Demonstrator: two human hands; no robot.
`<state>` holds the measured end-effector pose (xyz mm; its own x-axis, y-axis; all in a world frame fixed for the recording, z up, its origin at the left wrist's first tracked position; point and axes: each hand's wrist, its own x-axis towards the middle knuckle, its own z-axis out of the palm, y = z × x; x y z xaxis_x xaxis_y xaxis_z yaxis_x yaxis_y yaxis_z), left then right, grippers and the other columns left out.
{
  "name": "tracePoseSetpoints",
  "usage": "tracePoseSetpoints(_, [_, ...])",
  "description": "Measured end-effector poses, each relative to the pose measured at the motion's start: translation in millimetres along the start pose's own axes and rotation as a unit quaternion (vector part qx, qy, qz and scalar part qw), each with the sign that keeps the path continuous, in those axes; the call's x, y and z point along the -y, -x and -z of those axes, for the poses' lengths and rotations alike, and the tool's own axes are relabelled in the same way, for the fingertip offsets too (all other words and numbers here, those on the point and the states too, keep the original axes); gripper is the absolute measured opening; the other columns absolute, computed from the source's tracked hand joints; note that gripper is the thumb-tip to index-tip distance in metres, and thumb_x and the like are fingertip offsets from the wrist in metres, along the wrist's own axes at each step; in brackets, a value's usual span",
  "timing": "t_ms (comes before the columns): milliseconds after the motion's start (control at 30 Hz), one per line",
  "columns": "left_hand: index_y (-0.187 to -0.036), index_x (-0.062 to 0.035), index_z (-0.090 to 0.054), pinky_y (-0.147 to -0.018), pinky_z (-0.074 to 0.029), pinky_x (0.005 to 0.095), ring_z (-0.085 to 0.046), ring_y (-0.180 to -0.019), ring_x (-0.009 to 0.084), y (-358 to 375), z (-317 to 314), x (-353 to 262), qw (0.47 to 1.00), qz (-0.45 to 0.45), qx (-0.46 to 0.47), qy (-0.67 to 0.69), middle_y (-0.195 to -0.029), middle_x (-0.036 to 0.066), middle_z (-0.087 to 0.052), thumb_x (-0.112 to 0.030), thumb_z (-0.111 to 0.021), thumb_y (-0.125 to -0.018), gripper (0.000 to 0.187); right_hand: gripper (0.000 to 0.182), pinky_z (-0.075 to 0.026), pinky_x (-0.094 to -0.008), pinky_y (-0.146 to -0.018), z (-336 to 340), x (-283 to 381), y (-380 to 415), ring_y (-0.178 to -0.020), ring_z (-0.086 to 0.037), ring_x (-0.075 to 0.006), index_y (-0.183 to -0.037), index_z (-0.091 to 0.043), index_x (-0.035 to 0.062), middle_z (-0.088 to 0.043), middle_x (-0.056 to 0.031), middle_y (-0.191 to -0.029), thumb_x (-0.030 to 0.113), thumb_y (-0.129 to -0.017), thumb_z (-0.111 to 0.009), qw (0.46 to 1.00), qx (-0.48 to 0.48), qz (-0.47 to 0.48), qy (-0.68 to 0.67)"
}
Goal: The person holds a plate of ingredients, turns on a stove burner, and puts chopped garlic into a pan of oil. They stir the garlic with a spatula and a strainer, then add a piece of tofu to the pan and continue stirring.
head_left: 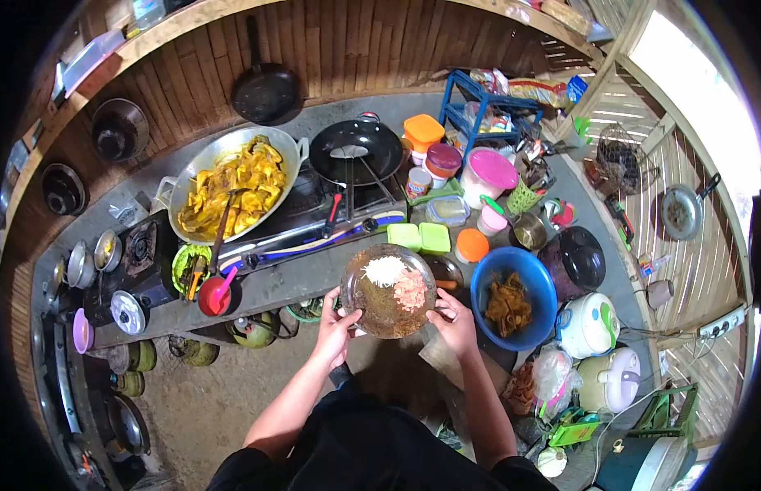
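Observation:
Both hands hold a round, dark brown board (376, 307) in front of my body. On it lie a heap of thin white shreds (384, 271) and a heap of pink chopped pieces (411, 290). My left hand (335, 334) grips the left rim, thumb on top. My right hand (453, 323) grips the right rim the same way. Behind the board, a knife's brown handle (448, 286) partly shows. A large pan (174, 217) of yellow food with a long-handled spoon in it sits on the stove, beside a black wok (331, 155).
To the right stand a blue basin (484, 315) with brownish food, a rice cooker (583, 325) and several lidded tubs. Two green containers (420, 237) sit at the counter edge. A red cup (215, 298) holds a pink spoon. Gas cylinders (254, 330) stand under the counter.

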<state>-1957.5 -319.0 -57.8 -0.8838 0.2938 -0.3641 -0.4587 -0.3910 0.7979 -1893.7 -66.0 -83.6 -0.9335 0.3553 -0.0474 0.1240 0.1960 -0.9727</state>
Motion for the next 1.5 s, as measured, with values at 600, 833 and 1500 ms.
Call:
tracePoseSetpoints(600, [-0.138,-0.0189,-0.034,-0.074,-0.060,0.0380,-0.065,-0.098,0.0195,-65.9,45.2,-92.3,0.999,-0.003,0.022,0.023,-0.115,0.009,-0.063,0.004,-0.057,-0.091,0.057,0.042,-0.045,-0.0423,-0.097,-123.2,137.2,-139.6,-0.115,-0.054,-0.0350,-0.119,-0.063,0.0001,-0.058,-0.0170,-0.123,0.013,-0.079,-0.072,0.863,0.137,0.336,0.352])
tracePoseSetpoints(833, [-0.137,-0.0177,-0.034,-0.072,-0.060,0.0364,-0.066,-0.097,0.0198,-99.9,32.8,-96.2,0.999,0.000,0.022,0.023,-0.115,0.011,-0.063,0.005,-0.058,-0.090,0.058,0.048,-0.047,-0.0426,-0.094,-127.6,139.7,-193.7,-0.109,-0.056,-0.0334,-0.118,-0.064,0.0014,-0.060,-0.0149,-0.113,0.011,-0.073,-0.077,0.830,0.216,0.320,0.403])
tracePoseSetpoints(1500, [-0.134,-0.0200,-0.038,-0.071,-0.059,0.0339,-0.064,-0.099,0.0170,-191.7,-6.1,-93.6,0.999,-0.004,-0.027,0.044,-0.117,0.007,-0.064,0.006,-0.058,-0.090,0.055,0.020,-0.055,-0.0386,-0.073,-115.1,102.8,-339.6,-0.077,-0.068,-0.0346,-0.091,-0.074,0.0004,-0.070,-0.0191,-0.084,0.006,-0.071,-0.073,0.847,0.263,0.349,0.302])
